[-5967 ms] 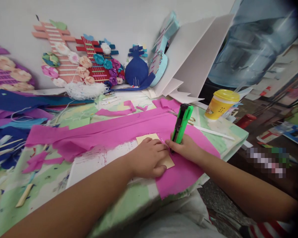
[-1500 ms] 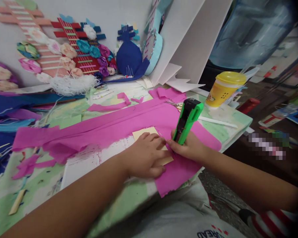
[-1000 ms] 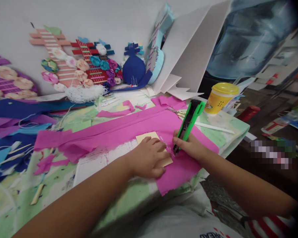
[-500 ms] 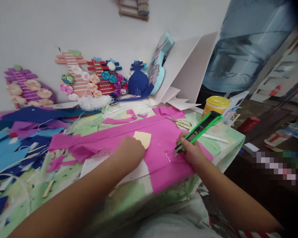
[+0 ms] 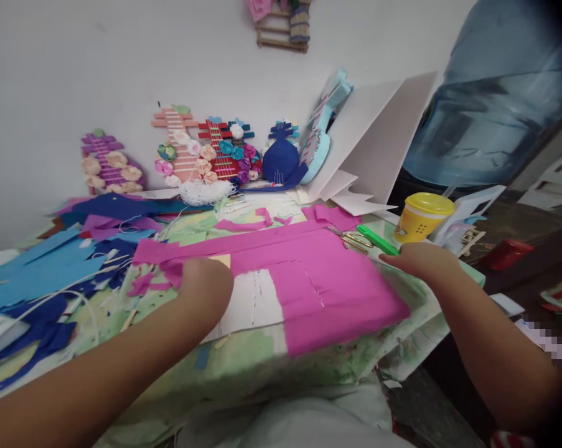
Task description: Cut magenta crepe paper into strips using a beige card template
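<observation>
My left hand (image 5: 206, 285) is closed over a pale yellow piece of card (image 5: 225, 261), of which only a corner shows beyond the knuckles. Below it lies a white sheet (image 5: 257, 298) with a dotted line, partly covered by bright pink cloth (image 5: 337, 280). White marks form a broken line on the pink cloth. At the table's right side, my right hand (image 5: 421, 259) grips the near end of a green utility knife (image 5: 378, 240), which is low by the tabletop. Most fingers of both hands are hidden. Gold-handled scissors (image 5: 355, 239) lie beside the knife.
A yellow lidded tub (image 5: 423, 218) stands behind my right hand. Blue cloth scraps (image 5: 51, 267) and cords cover the left side. Decorated instrument-shaped crafts (image 5: 224, 155) and white boards (image 5: 369, 137) lean on the wall. A large water bottle (image 5: 490, 106) stands right.
My right hand has carried the utility knife from the pink cloth to beside the scissors. My left hand has moved left with the yellow card, uncovering more white sheet. The view has shifted left.
</observation>
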`<action>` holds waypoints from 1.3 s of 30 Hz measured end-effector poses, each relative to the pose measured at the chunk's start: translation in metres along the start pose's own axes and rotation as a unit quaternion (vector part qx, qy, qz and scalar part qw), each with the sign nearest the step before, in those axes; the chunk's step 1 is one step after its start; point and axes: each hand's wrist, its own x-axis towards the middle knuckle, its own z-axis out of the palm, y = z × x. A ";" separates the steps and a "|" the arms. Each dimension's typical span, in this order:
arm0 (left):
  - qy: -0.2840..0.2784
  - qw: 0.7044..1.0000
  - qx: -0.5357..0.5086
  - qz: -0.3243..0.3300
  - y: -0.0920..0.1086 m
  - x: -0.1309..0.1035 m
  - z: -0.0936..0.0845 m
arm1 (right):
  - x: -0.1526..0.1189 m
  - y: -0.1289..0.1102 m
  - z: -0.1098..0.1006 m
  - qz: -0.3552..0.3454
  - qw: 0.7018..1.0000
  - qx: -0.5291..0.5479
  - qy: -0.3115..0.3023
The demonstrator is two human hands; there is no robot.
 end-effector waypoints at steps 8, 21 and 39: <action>-0.044 0.990 0.089 0.101 0.049 -0.020 0.019 | 0.025 0.009 0.013 0.027 0.999 0.005 -0.029; 0.051 0.973 -0.012 0.227 0.097 -0.043 0.095 | 0.068 -0.069 -0.004 -0.156 0.984 -0.081 0.007; -0.003 0.992 -0.086 0.091 0.081 0.023 0.060 | 0.025 -0.215 0.012 -0.462 0.883 0.077 0.014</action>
